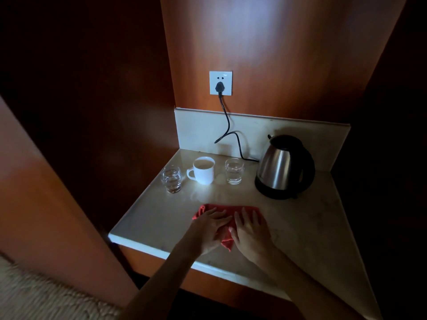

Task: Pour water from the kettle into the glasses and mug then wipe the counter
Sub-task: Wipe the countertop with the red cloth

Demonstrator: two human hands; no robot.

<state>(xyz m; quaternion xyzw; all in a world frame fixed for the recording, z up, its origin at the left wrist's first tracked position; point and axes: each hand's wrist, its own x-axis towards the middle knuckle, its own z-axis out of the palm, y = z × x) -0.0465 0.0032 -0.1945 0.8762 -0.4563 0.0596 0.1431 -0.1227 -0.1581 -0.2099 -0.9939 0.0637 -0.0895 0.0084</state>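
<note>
Red cloth [227, 211] lies flat on the pale stone counter [307, 227], near its front edge, and both of my hands are on it. My left hand [211, 228] presses down on the cloth's left part with fingers straight and spread; my right hand [250, 229] lies beside it on the right part, fingers likewise straight. Neither hand curls round the cloth; both only press it against the stone.

I judge the pouring done: the left glass [172, 180], the white mug [203, 170] and the right glass [234, 171] all seem to hold liquid, and the kettle [285, 166] stands upright on its base at the back right. So the step in hand is the wiping. Between the cloth and the mug the counter shows a faint sheen that may be spilled water, though the light is too dim to be sure. The next move, as I read it, calls for sliding the cloth forward over that patch with steady downward pressure, then sweeping sideways.

What stands in the way is the row of vessels just beyond the cloth; a long push could knock a glass. The kettle's black cord [227, 125] runs from the wall socket [221, 83] down behind the right glass, well apart from my hands. Dark wooden panels close in the counter on the left and behind.
</note>
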